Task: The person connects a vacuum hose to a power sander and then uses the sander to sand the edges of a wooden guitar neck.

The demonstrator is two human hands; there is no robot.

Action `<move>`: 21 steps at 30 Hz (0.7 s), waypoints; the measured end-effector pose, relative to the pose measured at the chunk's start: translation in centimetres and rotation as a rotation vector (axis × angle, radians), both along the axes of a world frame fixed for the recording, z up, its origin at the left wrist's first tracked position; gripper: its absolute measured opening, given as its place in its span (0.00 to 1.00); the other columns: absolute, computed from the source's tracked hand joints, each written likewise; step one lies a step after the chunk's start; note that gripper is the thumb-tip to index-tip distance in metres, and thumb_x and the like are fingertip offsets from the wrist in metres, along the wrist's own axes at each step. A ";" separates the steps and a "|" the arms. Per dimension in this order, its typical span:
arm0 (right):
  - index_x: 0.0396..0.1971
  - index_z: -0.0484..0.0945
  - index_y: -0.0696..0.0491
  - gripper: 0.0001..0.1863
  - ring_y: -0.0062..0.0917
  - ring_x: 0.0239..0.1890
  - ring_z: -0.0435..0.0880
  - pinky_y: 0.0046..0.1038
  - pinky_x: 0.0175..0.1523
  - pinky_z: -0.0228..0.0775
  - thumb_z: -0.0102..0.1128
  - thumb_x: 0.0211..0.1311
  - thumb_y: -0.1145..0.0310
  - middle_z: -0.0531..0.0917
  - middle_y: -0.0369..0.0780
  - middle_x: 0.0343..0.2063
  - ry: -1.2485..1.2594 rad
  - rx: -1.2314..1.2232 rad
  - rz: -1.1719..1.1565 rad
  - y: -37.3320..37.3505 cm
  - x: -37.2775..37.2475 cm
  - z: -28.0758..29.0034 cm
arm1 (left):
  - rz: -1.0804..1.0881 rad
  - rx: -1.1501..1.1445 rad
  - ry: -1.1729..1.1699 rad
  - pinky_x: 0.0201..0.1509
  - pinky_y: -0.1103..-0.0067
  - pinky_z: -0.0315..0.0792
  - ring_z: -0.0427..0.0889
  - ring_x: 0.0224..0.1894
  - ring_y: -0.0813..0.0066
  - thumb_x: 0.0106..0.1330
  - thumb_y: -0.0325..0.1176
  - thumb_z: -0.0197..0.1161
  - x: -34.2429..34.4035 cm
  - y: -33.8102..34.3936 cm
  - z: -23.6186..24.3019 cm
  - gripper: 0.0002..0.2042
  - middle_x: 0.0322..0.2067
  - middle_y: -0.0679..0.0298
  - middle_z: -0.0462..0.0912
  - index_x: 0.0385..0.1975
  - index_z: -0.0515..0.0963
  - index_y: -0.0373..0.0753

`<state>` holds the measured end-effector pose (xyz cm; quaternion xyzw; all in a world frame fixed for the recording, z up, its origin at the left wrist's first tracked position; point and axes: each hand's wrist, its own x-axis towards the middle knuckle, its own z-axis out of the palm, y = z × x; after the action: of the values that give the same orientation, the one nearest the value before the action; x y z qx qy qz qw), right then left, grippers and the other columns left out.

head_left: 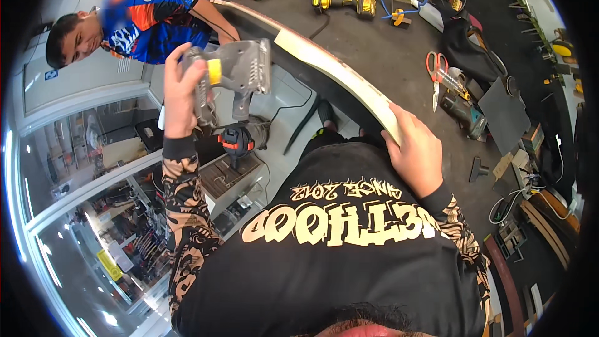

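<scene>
A: At which place is the left hand [180, 97] seen, and is something held in it?

B: It is seen at 10 o'clock from the middle of the view. A grey power tool [248, 70] with a yellow part is gripped by it; the tool is raised in front of the bench and slightly blurred.

A: And where is the wooden strip [340, 75] placed?

B: It is laid along the edge of the dark bench [380, 56], curving from 11 o'clock to 3 o'clock. Its near end is grasped at 3 o'clock by the right hand [419, 153], with the fingers laid over it and the thumb on the nearer side.

A: Is the strip touched by the tool?

B: From this view, that cannot be told.

A: What else is found on the bench?

B: A yellow drill [355, 1] is found between 12 and 1 o'clock, and red-handled scissors [435, 73] at 2 o'clock. Another person [156, 15] is seen between 10 and 11 o'clock.
</scene>
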<state>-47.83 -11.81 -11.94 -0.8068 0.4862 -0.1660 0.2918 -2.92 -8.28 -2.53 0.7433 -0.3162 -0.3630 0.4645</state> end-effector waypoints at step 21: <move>0.70 0.80 0.47 0.35 0.44 0.57 0.92 0.41 0.56 0.87 0.81 0.61 0.65 0.91 0.44 0.59 0.057 0.071 -0.004 -1.3 -0.5 -0.2 | -0.542 -0.207 -0.858 0.67 0.71 0.78 0.84 0.59 0.66 0.61 0.27 0.82 -3.3 -8.7 -0.6 0.40 0.59 0.57 0.83 0.77 0.78 0.44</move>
<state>-48.31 -13.10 -12.13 -0.7994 0.5016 -0.1260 0.3059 -6.20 -17.01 -3.16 0.6666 -0.6938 -0.0998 0.2536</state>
